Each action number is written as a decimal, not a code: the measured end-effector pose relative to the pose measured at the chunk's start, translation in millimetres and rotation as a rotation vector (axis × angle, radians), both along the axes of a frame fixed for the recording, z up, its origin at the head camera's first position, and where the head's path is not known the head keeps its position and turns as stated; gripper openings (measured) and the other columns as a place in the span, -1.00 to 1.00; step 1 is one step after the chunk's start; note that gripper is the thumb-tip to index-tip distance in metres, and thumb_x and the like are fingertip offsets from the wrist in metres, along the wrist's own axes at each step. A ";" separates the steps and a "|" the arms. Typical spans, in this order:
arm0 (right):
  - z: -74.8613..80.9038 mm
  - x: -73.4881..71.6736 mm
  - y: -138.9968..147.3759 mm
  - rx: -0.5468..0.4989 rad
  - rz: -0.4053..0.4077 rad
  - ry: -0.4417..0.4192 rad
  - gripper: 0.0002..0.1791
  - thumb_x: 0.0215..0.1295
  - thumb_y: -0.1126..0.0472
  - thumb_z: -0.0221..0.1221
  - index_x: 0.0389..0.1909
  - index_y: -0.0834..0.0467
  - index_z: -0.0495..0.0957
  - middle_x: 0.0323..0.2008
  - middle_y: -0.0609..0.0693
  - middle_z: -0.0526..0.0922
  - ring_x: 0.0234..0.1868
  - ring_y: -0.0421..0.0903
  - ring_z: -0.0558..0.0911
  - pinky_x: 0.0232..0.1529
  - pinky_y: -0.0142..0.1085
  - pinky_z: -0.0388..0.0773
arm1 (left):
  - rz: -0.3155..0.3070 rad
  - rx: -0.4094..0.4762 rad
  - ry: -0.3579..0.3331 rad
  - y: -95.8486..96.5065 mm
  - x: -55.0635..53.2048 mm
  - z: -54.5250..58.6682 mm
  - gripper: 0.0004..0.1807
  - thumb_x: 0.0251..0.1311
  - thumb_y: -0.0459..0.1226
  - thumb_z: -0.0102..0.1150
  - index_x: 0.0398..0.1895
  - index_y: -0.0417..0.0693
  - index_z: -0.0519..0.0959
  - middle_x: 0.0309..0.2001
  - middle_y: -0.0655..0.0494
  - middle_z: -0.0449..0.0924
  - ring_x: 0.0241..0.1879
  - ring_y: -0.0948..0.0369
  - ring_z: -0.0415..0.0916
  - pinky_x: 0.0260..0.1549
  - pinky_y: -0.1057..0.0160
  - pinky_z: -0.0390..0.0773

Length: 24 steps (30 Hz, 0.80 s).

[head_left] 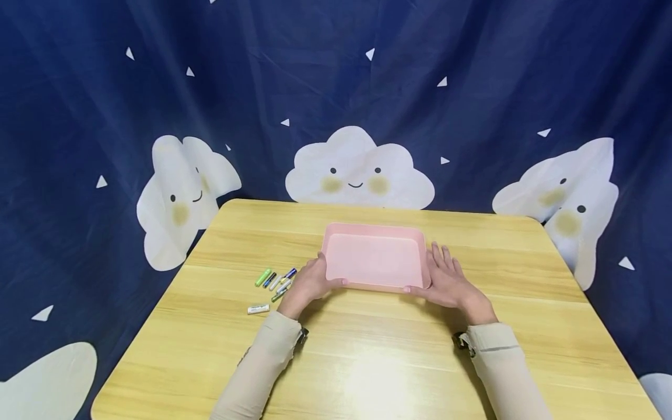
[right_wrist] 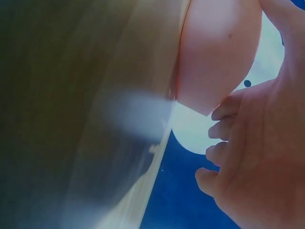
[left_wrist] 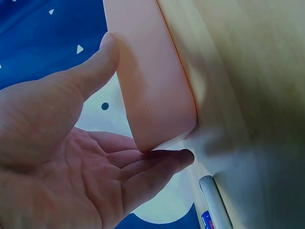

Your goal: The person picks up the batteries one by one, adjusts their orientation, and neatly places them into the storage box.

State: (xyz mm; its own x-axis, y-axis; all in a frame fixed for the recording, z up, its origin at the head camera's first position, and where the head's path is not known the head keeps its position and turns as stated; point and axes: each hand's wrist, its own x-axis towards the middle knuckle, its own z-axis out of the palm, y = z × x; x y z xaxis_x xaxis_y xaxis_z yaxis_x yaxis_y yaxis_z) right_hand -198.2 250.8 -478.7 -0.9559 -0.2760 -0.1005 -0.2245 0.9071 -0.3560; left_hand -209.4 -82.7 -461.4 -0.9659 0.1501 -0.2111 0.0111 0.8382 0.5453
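Head view: I locate the shallow, pink, rectangular, plastic-looking tray between bare left hand, fingers extended at its left end, and equally near bare right hand, fingers spread at its right end, its long axis running hand to hand.

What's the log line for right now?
left hand: touching pink tray, left end | right hand: touching tray, right end | batteries: on table, left of tray

A curtained-off tabletop spot — wood-grain table in front of you, blue curtain behind, printed with smiling clouds and white triangles, room type unclear
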 end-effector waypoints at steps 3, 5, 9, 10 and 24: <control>-0.9 -0.3 -2.2 0.035 -0.001 0.009 0.44 0.18 -0.56 0.15 0.60 0.47 -0.22 0.64 0.44 -0.30 0.64 0.45 -0.24 0.55 0.41 -0.16 | -0.003 -0.003 0.004 -1.2 0.5 0.1 0.22 0.21 0.15 0.41 0.60 -0.44 -0.03 0.48 -0.42 0.30 0.45 -0.24 0.35 0.44 -0.15 0.37; -1.6 -0.5 -3.3 0.057 -0.001 0.012 0.45 0.18 -0.58 0.13 0.59 0.49 -0.23 0.63 0.45 -0.30 0.65 0.45 -0.24 0.56 0.40 -0.16 | -0.008 -0.008 0.008 -1.8 0.2 -0.8 0.21 0.21 0.15 0.40 0.60 -0.44 -0.02 0.47 -0.42 0.31 0.45 -0.24 0.36 0.44 -0.14 0.38; -2.6 -1.0 -4.6 0.081 -0.001 0.020 0.45 0.19 -0.59 0.11 0.59 0.49 -0.23 0.64 0.44 -0.30 0.65 0.43 -0.23 0.58 0.37 -0.17 | -0.020 -0.012 0.023 -3.0 -0.6 -2.1 0.21 0.21 0.15 0.40 0.59 -0.46 0.00 0.45 -0.43 0.33 0.42 -0.23 0.41 0.41 -0.14 0.42; -2.5 -0.9 -4.9 0.082 0.000 0.022 0.45 0.19 -0.59 0.11 0.59 0.49 -0.24 0.64 0.44 -0.30 0.65 0.42 -0.23 0.58 0.37 -0.17 | -0.022 -0.012 0.025 -3.3 -0.8 -2.1 0.21 0.20 0.15 0.41 0.59 -0.47 0.00 0.45 -0.44 0.34 0.41 -0.22 0.42 0.40 -0.14 0.42; -2.6 -0.8 -3.6 0.046 0.015 0.000 0.44 0.24 -0.55 0.11 0.58 0.53 -0.28 0.62 0.47 -0.36 0.65 0.42 -0.26 0.61 0.31 -0.20 | -0.094 -0.031 0.011 -8.4 -7.0 -2.0 0.23 0.21 0.22 0.36 0.61 -0.42 -0.02 0.51 -0.33 0.30 0.42 -0.13 0.44 0.41 -0.06 0.44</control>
